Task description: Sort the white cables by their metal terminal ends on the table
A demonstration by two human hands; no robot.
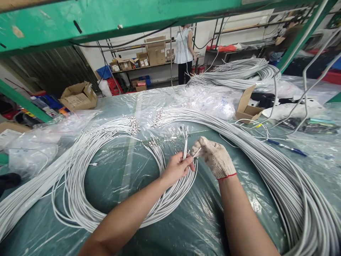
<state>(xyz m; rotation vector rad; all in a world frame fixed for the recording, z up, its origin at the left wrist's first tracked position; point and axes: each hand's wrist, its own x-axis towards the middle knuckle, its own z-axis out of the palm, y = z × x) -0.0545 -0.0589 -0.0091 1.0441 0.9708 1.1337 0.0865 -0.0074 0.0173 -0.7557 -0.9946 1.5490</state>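
Observation:
My bare left hand (179, 166) is closed around a few white cables (184, 144), whose ends with small connectors stick up above the fingers. Just to its right, my right hand (213, 156), in a cream knit glove with a red cuff, pinches a white cable end near the left fingertips. Under both hands lies a coiled bundle of white cables (176, 202) on the plastic-covered table. Metal-tipped ends of that coil show behind my left hand. What exactly sits between the gloved fingertips is partly hidden.
A thick cable bundle (247, 145) curves down the right side; another bundle (106, 128) runs along the left. Farther back are a small open carton (249, 108), clear plastic bags (207, 101), and a large cable pile (239, 73). A blue pen (287, 146) lies right. A person (183, 49) stands behind.

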